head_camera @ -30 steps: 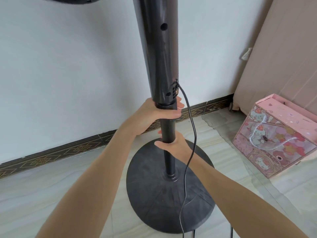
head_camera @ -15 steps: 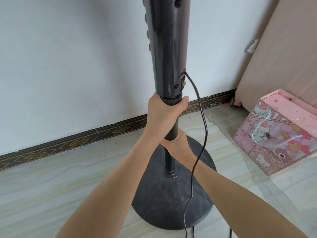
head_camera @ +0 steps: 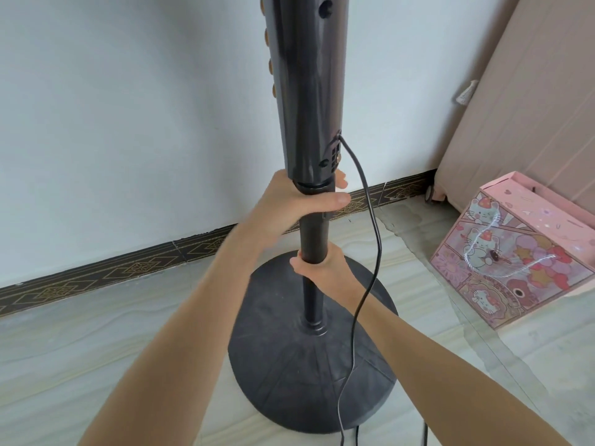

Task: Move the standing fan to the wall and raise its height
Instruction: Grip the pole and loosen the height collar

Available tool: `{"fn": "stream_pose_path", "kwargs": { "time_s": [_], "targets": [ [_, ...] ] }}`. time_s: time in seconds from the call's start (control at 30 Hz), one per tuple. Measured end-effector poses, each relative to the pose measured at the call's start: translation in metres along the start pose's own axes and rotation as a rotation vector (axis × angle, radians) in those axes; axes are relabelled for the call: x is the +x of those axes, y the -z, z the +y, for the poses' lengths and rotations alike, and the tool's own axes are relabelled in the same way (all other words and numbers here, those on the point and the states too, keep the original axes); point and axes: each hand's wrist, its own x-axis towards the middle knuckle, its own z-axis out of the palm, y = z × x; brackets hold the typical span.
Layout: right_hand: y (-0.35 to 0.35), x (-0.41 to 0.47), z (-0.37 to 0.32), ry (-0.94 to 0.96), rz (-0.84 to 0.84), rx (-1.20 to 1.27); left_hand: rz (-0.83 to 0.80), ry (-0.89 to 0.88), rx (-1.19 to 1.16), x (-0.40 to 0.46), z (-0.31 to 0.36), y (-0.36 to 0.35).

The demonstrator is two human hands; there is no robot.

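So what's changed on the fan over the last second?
The right hand slid a little down the lower pole, away from the left hand at the collar. Both hands kept their grip; round base, cord and pink box unchanged.

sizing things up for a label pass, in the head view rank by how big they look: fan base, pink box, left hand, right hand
1. fan base, largest in view.
2. pink box, smaller, though the frame edge cuts it off on the right.
3. left hand and right hand: look about alike; both are partly hidden round the pole, so no ranking.
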Motion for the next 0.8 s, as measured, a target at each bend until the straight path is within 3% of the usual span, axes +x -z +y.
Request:
{"fn": "stream_pose_path", "kwargs": {
  "time_s": [0.07,0.1,0.2,0.3,0.67,0.73,0.8],
  "targets": [
    [-0.004,-0.002,0.004,0.015,0.046,0.011,-0.151,-0.001,0.019,0.004,0.003,0.009],
    [-0.007,-0.002,0.005,0.025,0.096,0.031,-0.133,-0.006,0.006,0.004,0.002,0.006],
    [-0.014,-0.004,0.008,0.044,0.207,0.093,0.103,-0.027,-0.04,0.002,-0.003,-0.009],
    [-0.014,-0.005,0.006,0.05,0.232,0.1,0.222,-0.039,0.004,0.004,-0.007,-0.019],
    [-0.013,-0.009,0.001,0.072,0.131,0.051,0.71,0.006,-0.032,-0.006,0.001,-0.052],
    [-0.012,-0.008,0.0,0.074,0.14,0.046,0.638,0.041,-0.029,-0.009,0.001,-0.049],
    [-0.009,-0.007,-0.002,0.045,0.128,0.037,0.413,0.053,-0.026,-0.007,0.001,-0.029]
  ]
}}
